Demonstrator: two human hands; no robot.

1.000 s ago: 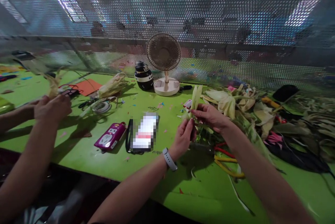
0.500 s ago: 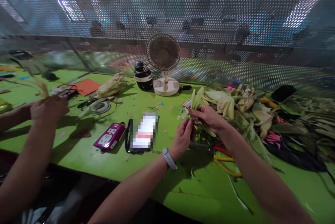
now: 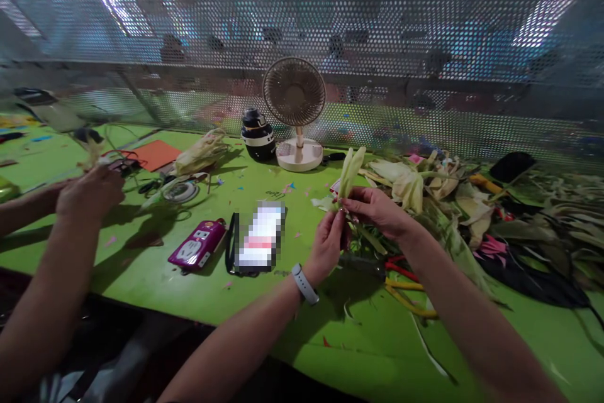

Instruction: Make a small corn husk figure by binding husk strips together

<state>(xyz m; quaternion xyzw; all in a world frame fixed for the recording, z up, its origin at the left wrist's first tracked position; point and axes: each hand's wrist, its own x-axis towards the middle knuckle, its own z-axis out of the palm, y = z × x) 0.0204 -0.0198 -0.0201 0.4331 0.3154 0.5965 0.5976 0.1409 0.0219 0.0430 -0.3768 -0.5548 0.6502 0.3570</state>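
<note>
Both my hands meet above the green table (image 3: pixel 264 302) and pinch the base of a pale green corn husk piece (image 3: pixel 350 170) that stands upright between them. My left hand (image 3: pixel 326 246), with a white watch band on its wrist, grips from below. My right hand (image 3: pixel 377 208) holds the husk from the right with its fingertips. Just under my hands lie pliers with red and yellow handles (image 3: pixel 406 287). A heap of loose husks (image 3: pixel 425 186) spreads to the right of my right hand.
At the left, another person's hands (image 3: pixel 87 192) hold a husk. On the table lie a purple power strip (image 3: pixel 198 244), a phone (image 3: pixel 258 238), a small fan (image 3: pixel 295 114), a black jar (image 3: pixel 258 134) and an orange sheet (image 3: pixel 155 154). Perforated metal screens stand behind.
My hands have turned the husk a little, its tip now more upright and slightly higher. The other person's hands at the left have shifted slightly with their husk.
</note>
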